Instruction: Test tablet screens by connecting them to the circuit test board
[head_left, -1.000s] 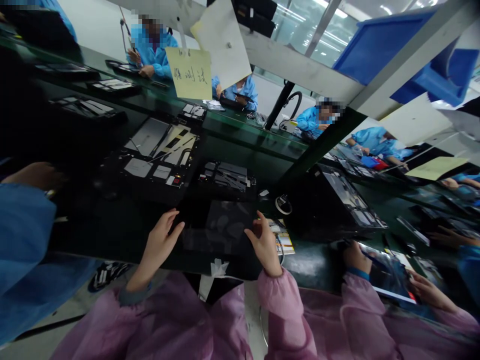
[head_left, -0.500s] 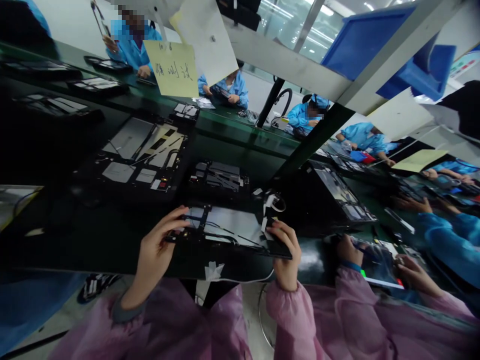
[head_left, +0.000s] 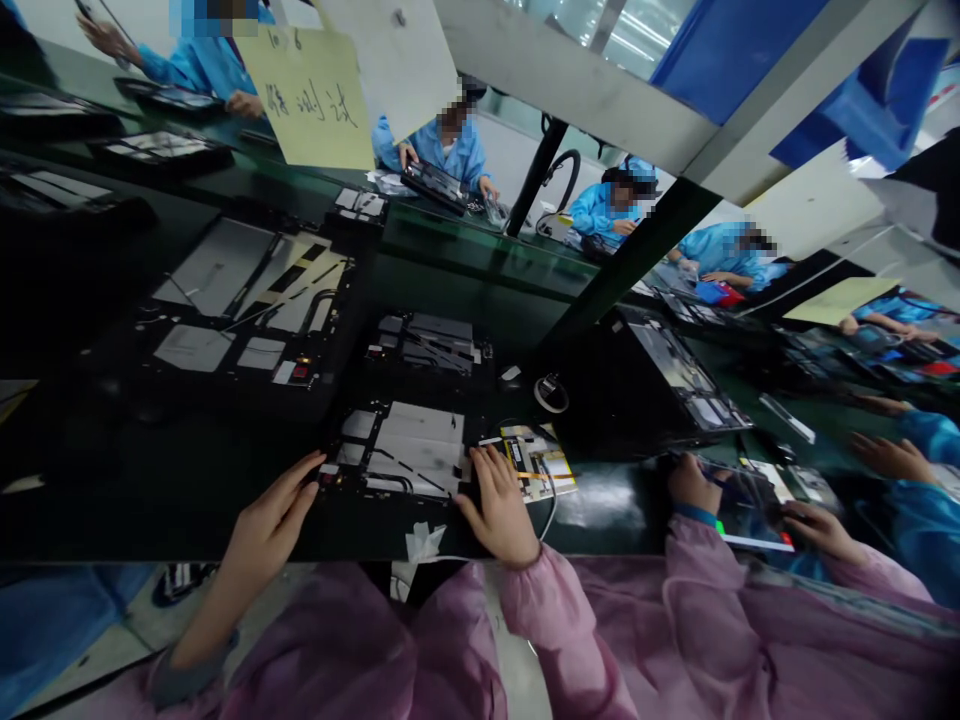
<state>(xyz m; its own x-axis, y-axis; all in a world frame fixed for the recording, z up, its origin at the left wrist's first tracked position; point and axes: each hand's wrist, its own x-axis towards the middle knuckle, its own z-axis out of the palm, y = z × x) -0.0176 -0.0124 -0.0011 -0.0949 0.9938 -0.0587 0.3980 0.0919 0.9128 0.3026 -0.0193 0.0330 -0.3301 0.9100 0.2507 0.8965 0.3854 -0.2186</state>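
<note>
"Device panel [head_left: 420,450]: state its location."

"Lying flat on the counter [head_left: 611,510], toward the near edge, inner side up, with grey plates and dark cables showing. A crumpled white scrap [head_left: 425,542] is at the counter's edge, just nearer."

"And the hands?"

"Left hand [head_left: 270,520]: at the panel's left end, fingers nearly straight, thumb a narrow gap away. Whether it grips the corner, I cannot tell. Right hand [head_left: 499,505]: fingertips on the right end, thumb spread wide of the fingers."

"Right of that?"

"A yellow-edged flat part [head_left: 536,460] lies just beside the right hand. Farther right, a neighbour in pink sleeves holds a lit tablet [head_left: 750,500]."

"Continue outward."

"Behind the panel, a second panel [head_left: 431,345]; to its left, a larger panel [head_left: 193,350] with its inner parts showing. To its right, a coiled cable [head_left: 551,392], then a tall black stack [head_left: 622,400]."

"Far side?"

"A handwritten yellow note [head_left: 311,100] hangs at far left. Beyond it, several people in blue are seated along the counter; one has a dark device [head_left: 436,185] in front of them."
</note>
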